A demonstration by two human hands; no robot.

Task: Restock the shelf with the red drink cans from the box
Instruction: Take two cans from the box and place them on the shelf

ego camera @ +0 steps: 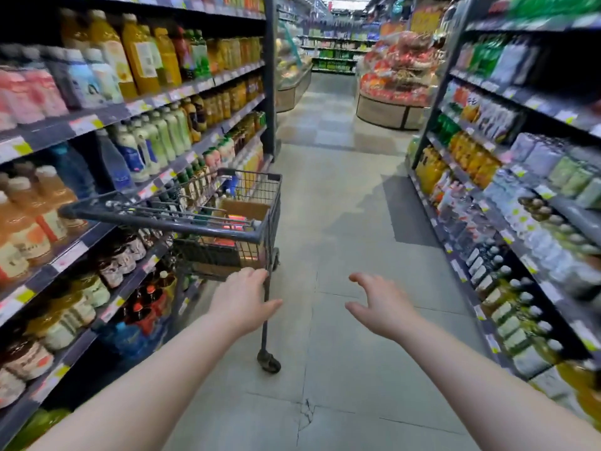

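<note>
Reaching forward, left hand (pixel 242 296) meets near corner post of dark cart (pixel 260 236), fingers spread, not clasped. Right hand (pixel 379 304) hovers over aisle floor (pixel 341 206), grip wide, holding nothing. Cardboard box (pixel 242 209) sits in cart; red cans (pixel 239 222) show inside. Drink shelves (pixel 107 115) line left side.

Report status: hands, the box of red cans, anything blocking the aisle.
Left hand open, at the cart corner post. Right hand open, empty, mid-air. Box with red cans in cart. Aisle floor ahead unobstructed.
</note>
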